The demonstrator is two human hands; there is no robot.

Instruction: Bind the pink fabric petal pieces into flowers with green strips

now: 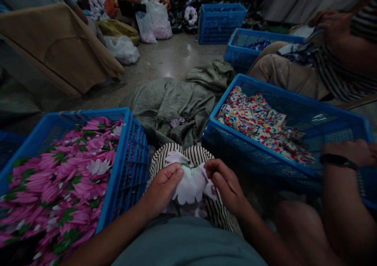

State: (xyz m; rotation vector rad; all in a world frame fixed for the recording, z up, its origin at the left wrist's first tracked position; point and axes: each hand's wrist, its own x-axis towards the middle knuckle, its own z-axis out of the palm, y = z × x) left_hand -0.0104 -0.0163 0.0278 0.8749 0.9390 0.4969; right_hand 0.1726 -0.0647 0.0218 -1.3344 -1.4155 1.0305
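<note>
- The left hand is nearly closed, with its thumb and finger pinching the white cloth flower by one side, maybe to keep it from slipping.
- The right hand is half curled at the flower's other side; I can't tell if it grips it.
- The flower is over the lap, above striped cloth, perhaps so it is easy to see.
- The blue basket of pink flowers sits close by on the left, likely for easy reach.
- The white flower looks thin and floppy, with round, wavy edges and green in the middle.
</note>
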